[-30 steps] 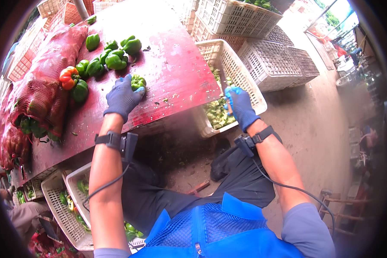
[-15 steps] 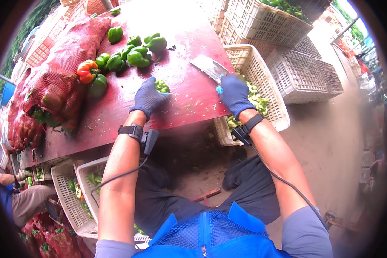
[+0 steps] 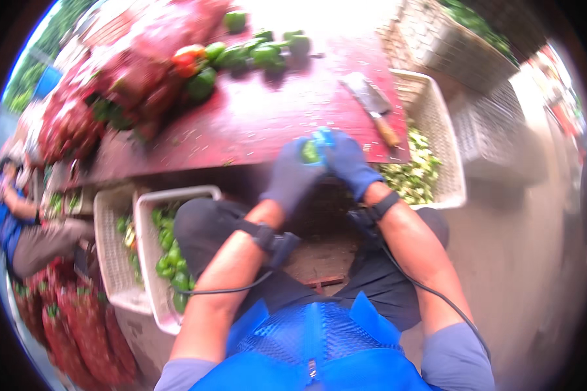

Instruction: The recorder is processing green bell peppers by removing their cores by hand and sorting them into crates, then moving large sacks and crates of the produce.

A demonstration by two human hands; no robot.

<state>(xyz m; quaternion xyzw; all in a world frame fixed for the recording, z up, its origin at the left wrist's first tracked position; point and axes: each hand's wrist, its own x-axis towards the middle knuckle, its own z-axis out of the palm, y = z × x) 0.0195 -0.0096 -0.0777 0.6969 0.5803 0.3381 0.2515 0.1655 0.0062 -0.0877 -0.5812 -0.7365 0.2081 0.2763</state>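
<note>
Both my hands wear blue gloves and meet at the near edge of a red table (image 3: 254, 124). Together they hold a green pepper piece (image 3: 310, 152): my left hand (image 3: 288, 176) cups it from the left, my right hand (image 3: 347, 163) from the right. A cleaver (image 3: 372, 104) with a wooden handle lies on the table just right of my hands, with no hand on it. Several whole green peppers (image 3: 261, 53) and a red pepper (image 3: 188, 57) lie at the table's far side.
A white basket (image 3: 445, 143) with cut green pieces stands right of the table. Another white basket (image 3: 151, 260) with green peppers sits by my left knee. Red mesh sacks (image 3: 104, 91) lie at the table's left. A person in blue (image 3: 13, 215) sits at far left.
My right hand has let go of the cleaver, which now lies on the table. Both hands have come together around the green pepper piece at the table's near edge.
</note>
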